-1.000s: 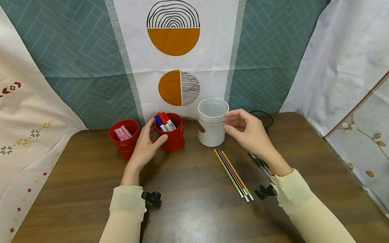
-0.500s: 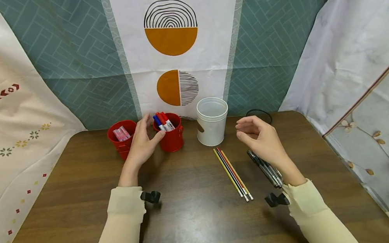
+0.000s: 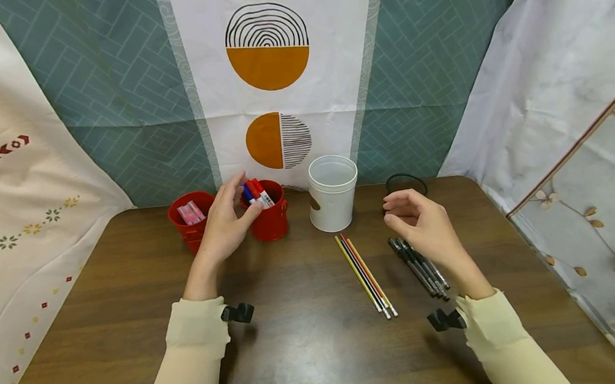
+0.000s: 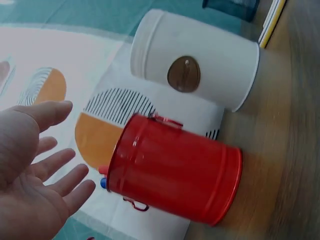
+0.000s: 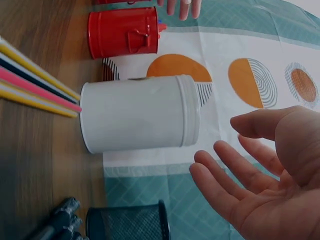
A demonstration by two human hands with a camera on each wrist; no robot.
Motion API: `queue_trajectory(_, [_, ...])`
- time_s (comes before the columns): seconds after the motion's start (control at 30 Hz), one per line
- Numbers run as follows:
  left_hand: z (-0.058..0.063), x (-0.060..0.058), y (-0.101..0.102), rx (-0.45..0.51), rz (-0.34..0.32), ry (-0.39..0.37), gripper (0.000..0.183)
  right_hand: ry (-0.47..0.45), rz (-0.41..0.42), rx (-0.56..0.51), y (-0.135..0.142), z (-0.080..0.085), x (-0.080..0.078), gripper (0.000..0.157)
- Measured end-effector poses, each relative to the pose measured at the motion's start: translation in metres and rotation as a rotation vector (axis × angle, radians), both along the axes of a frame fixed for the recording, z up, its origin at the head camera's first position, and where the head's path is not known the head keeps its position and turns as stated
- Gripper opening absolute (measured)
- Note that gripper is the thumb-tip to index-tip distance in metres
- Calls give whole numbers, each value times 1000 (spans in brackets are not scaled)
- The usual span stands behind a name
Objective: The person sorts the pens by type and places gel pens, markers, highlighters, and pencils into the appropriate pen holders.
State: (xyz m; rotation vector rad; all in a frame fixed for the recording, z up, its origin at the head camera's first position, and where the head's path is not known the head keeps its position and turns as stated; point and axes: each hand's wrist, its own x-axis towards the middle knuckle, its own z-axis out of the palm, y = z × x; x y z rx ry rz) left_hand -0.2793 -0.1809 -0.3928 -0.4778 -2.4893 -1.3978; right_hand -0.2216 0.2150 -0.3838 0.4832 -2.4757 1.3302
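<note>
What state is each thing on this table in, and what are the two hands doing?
Left red bucket: upright, holding pink packets
Right red bucket: upright, holding red and blue markers
White bucket: upright, nothing visible inside
Pencils: lying on the table
Black pens: lying together
Black mesh cup: upright, contents hidden
Left hand: holding nothing
Right hand: fingers curved, holding nothing

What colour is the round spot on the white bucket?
Brown; the round spot shows best in the left wrist view.
</note>
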Motion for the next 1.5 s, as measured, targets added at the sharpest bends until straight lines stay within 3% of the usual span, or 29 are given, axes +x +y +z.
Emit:
queue_trajectory(0.23, [7, 7, 15, 85, -69, 18, 68, -5, -1, 71, 6, 0, 2, 31])
queue_trajectory(0.63, [8, 9, 44, 105, -123, 10, 66, -57, 47, 125, 5, 2, -1, 35])
queue_trajectory(0.9, [-3, -3, 66, 101, -158, -9, 71, -85, 37, 157, 8, 4, 0, 34])
queue_trajectory(1.23, [-22, -18, 89, 96, -142, -16, 75, -112, 31, 190, 8, 4, 0, 36])
queue_trajectory(1.5, [-35, -28, 103, 0, -121, -40, 76, -120, 32, 198, 11, 5, -1, 36])
